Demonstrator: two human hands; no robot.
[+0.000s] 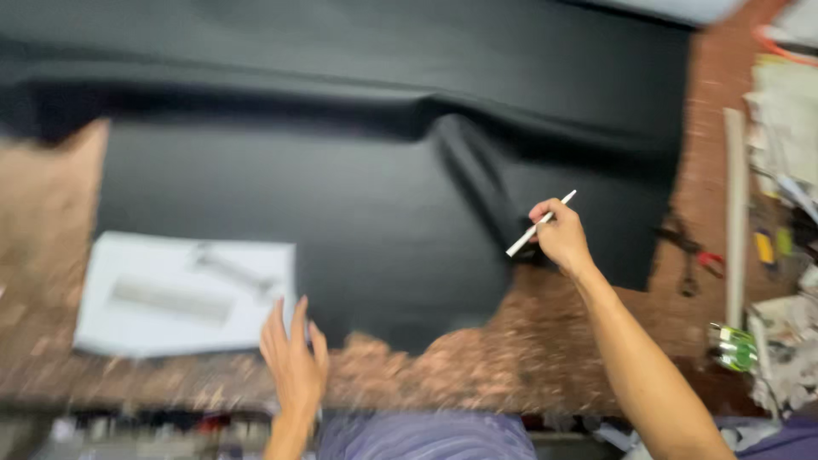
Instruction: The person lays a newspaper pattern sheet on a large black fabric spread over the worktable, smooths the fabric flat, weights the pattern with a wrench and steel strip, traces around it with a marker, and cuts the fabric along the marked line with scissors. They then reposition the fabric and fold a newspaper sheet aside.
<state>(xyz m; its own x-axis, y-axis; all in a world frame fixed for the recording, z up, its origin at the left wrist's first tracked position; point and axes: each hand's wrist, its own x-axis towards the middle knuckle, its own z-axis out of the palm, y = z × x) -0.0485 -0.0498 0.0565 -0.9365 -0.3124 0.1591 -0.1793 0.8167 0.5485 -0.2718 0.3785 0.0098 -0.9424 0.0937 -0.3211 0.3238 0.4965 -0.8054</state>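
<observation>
A large black sheet of fabric (pixel 358 170) covers most of a brown speckled table (pixel 545 341). My right hand (pixel 561 237) grips a thin white marking stick (pixel 540 223) and rests on the sheet's right part, near a fold. My left hand (pixel 294 358) is open with fingers spread, hovering at the sheet's front edge, beside a white paper pattern (pixel 183 294). The picture is blurred by motion.
On the white pattern lie a grey ruler-like bar (pixel 170 300) and a metal tool (pixel 228 268). At the right stand a long pale stick (pixel 736 213), scissors with red handles (pixel 688 255), a green object (pixel 733 347) and piled papers.
</observation>
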